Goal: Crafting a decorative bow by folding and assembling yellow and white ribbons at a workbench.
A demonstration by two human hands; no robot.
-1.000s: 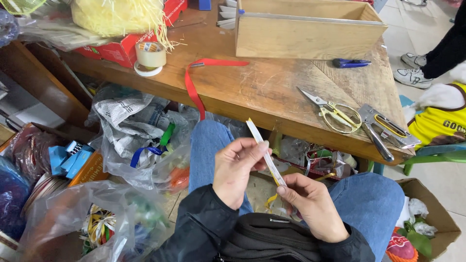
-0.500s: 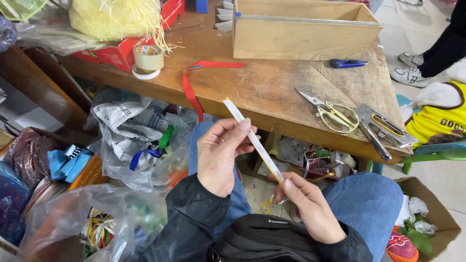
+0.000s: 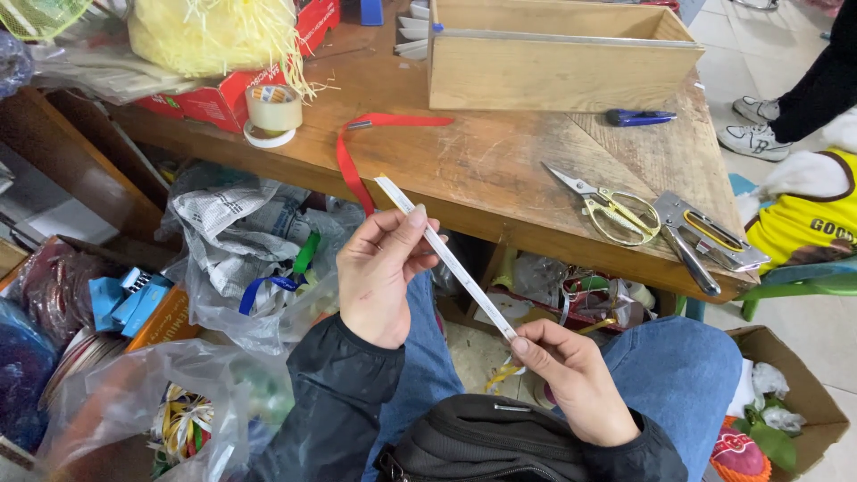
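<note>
Head view: our left hand (image 3: pixel 379 277) and right hand (image 3: pixel 571 384) each pinch the white ribbon (image 3: pixel 446 257), their grip stretching it taut and flat.

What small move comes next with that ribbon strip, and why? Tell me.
Probably draw the left hand a little further up and away, pulling the pale ribbon strip through the right hand. The strip runs taut between both pinches, and a yellow tail of it hangs slack below the right hand, so more length seems left to feed.
</note>
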